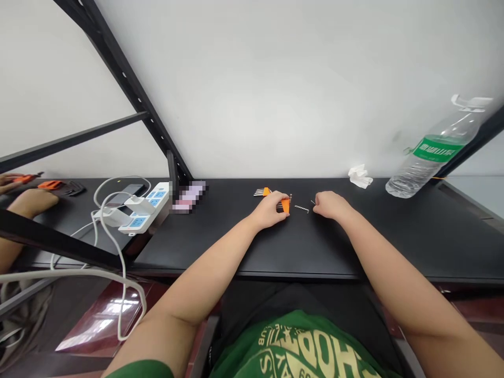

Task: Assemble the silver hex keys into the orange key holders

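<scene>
Near the middle of the black table, my left hand [271, 211] grips an orange holder [285, 205] between thumb and fingers, with thin metal pins at its side. Just behind that hand lies a second orange piece [266, 191] with a row of slim metal rods pointing left. A thin metal rod [302, 208] with a bent end rests on the table between my hands. To the right, my right hand [327, 205] is closed in a pinch on a small thin metal piece [313, 202], most of which the fingers hide.
A large water bottle [427, 152] and a crumpled tissue [359, 176] are at the back right. A white power strip [151, 207] with cables [122, 252] stands left, beside a black metal frame [137, 100]. Another person's hands [35, 202] are at the far left.
</scene>
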`<action>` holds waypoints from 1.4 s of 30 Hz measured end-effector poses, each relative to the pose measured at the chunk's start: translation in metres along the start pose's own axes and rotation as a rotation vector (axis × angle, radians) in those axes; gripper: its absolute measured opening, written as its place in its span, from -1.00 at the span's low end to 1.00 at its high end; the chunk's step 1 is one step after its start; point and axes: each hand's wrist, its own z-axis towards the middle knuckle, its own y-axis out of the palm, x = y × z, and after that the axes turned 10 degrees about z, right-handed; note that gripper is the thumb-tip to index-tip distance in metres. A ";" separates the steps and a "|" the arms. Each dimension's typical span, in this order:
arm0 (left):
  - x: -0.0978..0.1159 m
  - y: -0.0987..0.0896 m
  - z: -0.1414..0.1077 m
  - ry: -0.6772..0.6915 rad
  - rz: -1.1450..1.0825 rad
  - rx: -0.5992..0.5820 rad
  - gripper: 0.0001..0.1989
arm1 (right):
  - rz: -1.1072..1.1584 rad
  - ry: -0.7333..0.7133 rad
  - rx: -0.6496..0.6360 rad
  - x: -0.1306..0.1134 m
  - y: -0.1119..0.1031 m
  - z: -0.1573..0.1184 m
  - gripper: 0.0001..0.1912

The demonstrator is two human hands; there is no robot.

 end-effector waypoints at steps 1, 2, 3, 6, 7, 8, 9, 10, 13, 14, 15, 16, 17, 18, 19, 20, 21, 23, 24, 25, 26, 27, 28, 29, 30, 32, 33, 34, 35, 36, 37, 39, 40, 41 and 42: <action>-0.001 0.000 0.000 0.012 -0.002 0.010 -0.50 | 0.075 -0.065 0.026 0.002 0.000 -0.003 -0.93; -0.001 0.001 0.000 0.023 -0.003 0.026 -0.50 | 0.181 -0.136 0.028 0.002 0.000 -0.005 -0.92; -0.002 0.001 0.000 0.031 -0.006 0.050 -0.50 | 0.308 -0.204 0.005 0.001 0.001 -0.008 -0.91; -0.003 0.002 0.000 0.050 -0.059 0.140 -0.50 | 0.655 -0.328 -0.131 -0.007 0.006 -0.014 -0.91; -0.003 0.002 0.000 0.058 -0.084 0.167 -0.50 | 0.726 -0.349 -0.155 -0.010 0.007 -0.016 -0.90; -0.003 0.002 0.000 0.066 -0.107 0.188 -0.50 | 0.776 -0.364 -0.163 -0.014 0.009 -0.017 -0.90; -0.003 0.001 0.001 0.073 -0.124 0.204 -0.51 | 0.814 -0.372 -0.161 -0.017 0.011 -0.017 -0.89; -0.003 0.001 0.001 0.080 -0.134 0.214 -0.51 | 0.846 -0.372 -0.158 -0.019 0.012 -0.017 -0.88; 0.000 0.000 0.001 0.106 -0.134 0.229 -0.53 | 0.920 -0.348 -0.153 -0.023 0.013 -0.017 -0.86; 0.000 0.000 0.002 0.117 -0.132 0.233 -0.53 | 0.934 -0.342 -0.157 -0.023 0.013 -0.017 -0.86; 0.001 0.000 0.002 0.127 -0.131 0.237 -0.53 | 0.944 -0.339 -0.165 -0.023 0.013 -0.017 -0.86; 0.001 0.000 0.002 0.135 -0.133 0.239 -0.52 | 0.951 -0.337 -0.173 -0.022 0.014 -0.016 -0.85; 0.002 0.000 0.002 0.138 -0.137 0.238 -0.52 | 0.960 -0.337 -0.180 -0.022 0.014 -0.016 -0.85; 0.002 0.000 0.002 0.135 -0.143 0.234 -0.52 | 0.971 -0.334 -0.187 -0.021 0.015 -0.015 -0.84; 0.002 0.000 0.002 0.129 -0.148 0.226 -0.52 | 0.984 -0.329 -0.191 -0.021 0.016 -0.015 -0.84; 0.003 0.000 0.002 0.123 -0.147 0.214 -0.52 | 0.997 -0.320 -0.196 -0.021 0.016 -0.015 -0.83; 0.003 -0.001 0.001 0.119 -0.137 0.199 -0.52 | 1.012 -0.307 -0.203 -0.021 0.017 -0.014 -0.82; 0.005 -0.002 0.000 0.123 -0.095 0.161 -0.51 | 1.060 -0.259 -0.233 -0.021 0.017 -0.014 -0.82; 0.006 -0.003 0.000 0.133 -0.067 0.142 -0.51 | 1.100 -0.222 -0.259 -0.021 0.016 -0.014 -0.81; 0.007 -0.003 -0.001 0.148 -0.038 0.126 -0.50 | 1.150 -0.180 -0.289 -0.021 0.015 -0.013 -0.80; 0.009 -0.003 -0.001 0.162 -0.016 0.114 -0.51 | 1.209 -0.136 -0.320 -0.021 0.014 -0.013 -0.79; 0.010 -0.003 -0.002 0.171 -0.005 0.109 -0.51 | 1.273 -0.091 -0.350 -0.022 0.013 -0.013 -0.79; 0.012 -0.003 -0.002 0.176 -0.005 0.113 -0.52 | 1.336 -0.047 -0.379 -0.023 0.012 -0.013 -0.78; 0.014 -0.002 -0.002 0.176 -0.014 0.125 -0.52 | 1.396 -0.003 -0.400 -0.024 0.012 -0.013 -0.79; 0.015 -0.001 -0.002 0.170 -0.029 0.142 -0.52 | 1.452 0.037 -0.415 -0.027 0.012 -0.013 -0.79; 0.017 0.001 -0.001 0.145 -0.059 0.183 -0.52 | 1.549 0.108 -0.418 -0.032 0.014 -0.013 -0.81; 0.018 0.002 -0.001 0.132 -0.065 0.200 -0.53 | 1.591 0.134 -0.398 -0.036 0.016 -0.013 -0.82; 0.019 0.003 0.000 0.119 -0.065 0.210 -0.53 | 1.631 0.151 -0.365 -0.039 0.018 -0.013 -0.82; 0.019 0.004 0.000 0.106 -0.063 0.216 -0.54 | 1.667 0.158 -0.325 -0.042 0.020 -0.012 -0.81; 0.020 0.005 0.001 0.090 -0.059 0.225 -0.55 | 1.697 0.154 -0.280 -0.045 0.023 -0.012 -0.78; 0.020 0.006 0.002 0.071 -0.054 0.235 -0.56 | 1.720 0.144 -0.232 -0.048 0.026 -0.011 -0.72; 0.022 0.008 0.003 0.028 -0.052 0.251 -0.58 | 1.730 0.105 -0.155 -0.052 0.032 -0.011 -0.60; 0.023 0.009 0.003 0.010 -0.053 0.256 -0.59 | 1.710 0.080 -0.122 -0.055 0.036 -0.010 -0.54; 0.024 0.010 0.004 -0.002 -0.052 0.255 -0.61 | 1.672 0.050 -0.088 -0.057 0.039 -0.010 -0.50; 0.025 0.011 0.004 -0.006 -0.050 0.251 -0.63 | 1.620 0.020 -0.049 -0.059 0.042 -0.010 -0.46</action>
